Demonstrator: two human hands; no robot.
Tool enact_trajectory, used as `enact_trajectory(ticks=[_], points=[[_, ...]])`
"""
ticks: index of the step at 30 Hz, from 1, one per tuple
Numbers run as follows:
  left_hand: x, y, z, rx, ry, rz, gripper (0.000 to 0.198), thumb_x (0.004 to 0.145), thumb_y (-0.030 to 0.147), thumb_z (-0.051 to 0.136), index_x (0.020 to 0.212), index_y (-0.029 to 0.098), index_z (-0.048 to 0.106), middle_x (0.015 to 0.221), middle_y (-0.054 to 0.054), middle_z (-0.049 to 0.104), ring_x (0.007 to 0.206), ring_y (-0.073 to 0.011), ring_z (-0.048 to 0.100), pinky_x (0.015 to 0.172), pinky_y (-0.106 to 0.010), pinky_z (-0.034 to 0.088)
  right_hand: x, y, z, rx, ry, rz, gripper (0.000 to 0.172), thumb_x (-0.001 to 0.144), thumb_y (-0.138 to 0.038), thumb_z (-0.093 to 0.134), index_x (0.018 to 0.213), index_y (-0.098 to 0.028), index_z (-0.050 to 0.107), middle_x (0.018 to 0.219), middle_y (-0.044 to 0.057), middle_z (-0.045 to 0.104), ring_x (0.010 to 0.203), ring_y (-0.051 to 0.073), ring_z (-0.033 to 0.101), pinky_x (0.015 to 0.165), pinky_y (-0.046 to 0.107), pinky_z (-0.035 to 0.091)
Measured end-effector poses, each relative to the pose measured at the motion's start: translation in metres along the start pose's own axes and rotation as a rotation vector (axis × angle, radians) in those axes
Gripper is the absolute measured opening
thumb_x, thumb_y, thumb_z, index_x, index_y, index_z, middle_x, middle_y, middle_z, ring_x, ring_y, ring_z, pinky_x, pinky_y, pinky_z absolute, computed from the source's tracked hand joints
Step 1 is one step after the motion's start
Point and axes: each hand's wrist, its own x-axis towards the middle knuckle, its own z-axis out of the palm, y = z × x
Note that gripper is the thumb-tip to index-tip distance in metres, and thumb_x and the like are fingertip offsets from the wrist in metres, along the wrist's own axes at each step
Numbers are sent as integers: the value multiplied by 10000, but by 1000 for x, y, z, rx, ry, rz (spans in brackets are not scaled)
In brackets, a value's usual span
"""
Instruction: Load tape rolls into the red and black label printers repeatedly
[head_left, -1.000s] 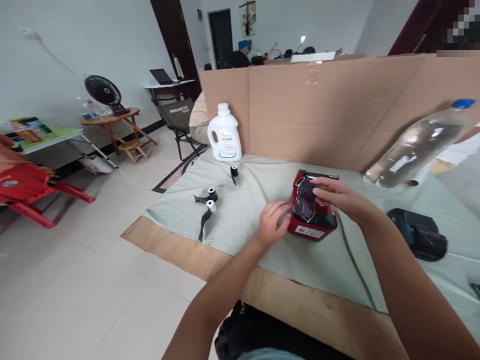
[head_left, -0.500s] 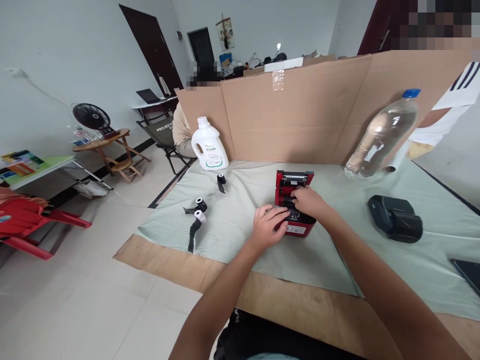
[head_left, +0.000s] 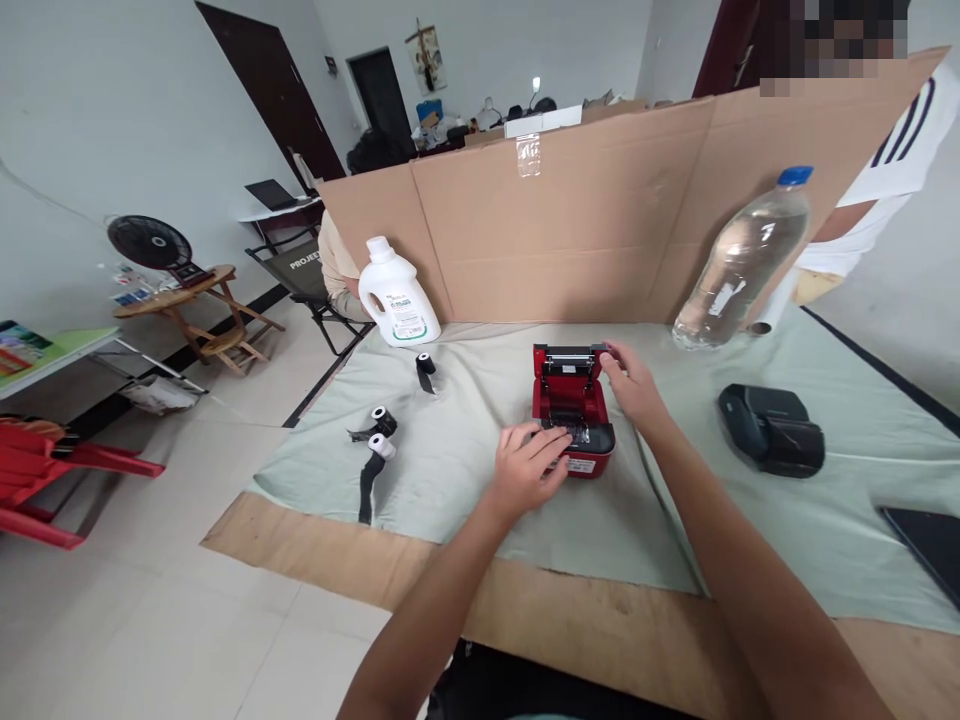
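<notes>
With the lid (head_left: 570,368) of the red-and-black device (head_left: 592,402) standing up, right grip (head_left: 634,387) is closed on its upper right corner, thumb on the near side. Left grip (head_left: 526,468) lies over the device's front left edge, fingers stretched across the black front rim; can't tell if it's pinching anything. Device sits upright on the pale green cloth (head_left: 480,500), directly between the two hands, red bay exposed, white label (head_left: 580,466) on the front face. Some shiny clear stuff by the left fingertips, too small to make out. Cloth covers most of the surface (head_left: 570,605); bare wood shows along the near edge. Left of the device, well apart from it: three small rolls with dark tails, one white-ended (head_left: 382,446), one black (head_left: 385,421) just beside it, another black one (head_left: 425,364) farther back. Right side: black rounded device (head_left: 772,430), then a dark flat slab (head_left: 926,545) near the picture edge. Back left, white jug (head_left: 398,300); back right, clear bottle (head_left: 742,265) with blue cap. Cardboard panel (head_left: 555,235) stands behind the lot. Beyond that, person in a white sleeve (head_left: 911,140) at right, black fan (head_left: 150,242) on a wooden stand at left.
</notes>
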Motion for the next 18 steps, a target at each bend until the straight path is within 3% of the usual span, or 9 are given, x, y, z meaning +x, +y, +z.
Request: enact_trajectory(ticks=[4,7,8,11,13,16,18], points=[[-4,1,0,23,10,24,277,901,199,658,1156,272,736,1128,-4,787,1002,-227,648,893,-396,458,-14,3,9,152,-36,11,349,922,-555,509,923,-229,635,920,51,664,898,231,607,816,376,510],[-6,-1,0,28,32,47,306,893,168,665,1169,285,726,1109,3,792,971,-214,657,878,-389,460,-39,10,8,161,-21,-19,206,860,-438,595,858,-235,631,1072,66,610,1069,252,582,885,386,506],[-8,-1,0,23,33,48,313,891,165,669,1174,288,723,1105,3,793,967,-211,660,874,-387,461,-48,14,7,175,-26,-3,185,828,-400,620,923,-244,646,1182,73,576,1135,260,566,923,399,503],[-10,-1,1,2,1,22,294,898,178,665,1156,304,728,1089,0,796,959,-207,671,867,-389,464,-69,27,8,313,-96,163,486,796,-370,642,1272,-313,564,1417,75,469,1256,272,535,1035,456,480],[-10,-1,1,-35,-35,-23,251,912,200,649,1115,315,741,1071,-4,797,957,-212,676,877,-399,473,-75,33,9,414,-151,240,606,819,-378,630,1399,-345,457,1484,63,455,1316,269,509,1104,476,444],[-4,-4,3,-192,-6,-231,188,950,270,603,1070,293,746,1109,-40,779,1041,-229,673,962,-429,490,-76,34,11,463,-176,250,629,838,-356,622,1437,-347,430,1522,42,459,1402,261,443,1167,463,395],[4,-10,7,-374,76,-530,248,980,335,562,1167,266,709,1257,-77,723,1180,-240,643,1022,-433,498,-76,32,11,477,-184,264,615,851,-347,616,1442,-347,444,1533,32,462,1426,256,424,1170,447,401]])
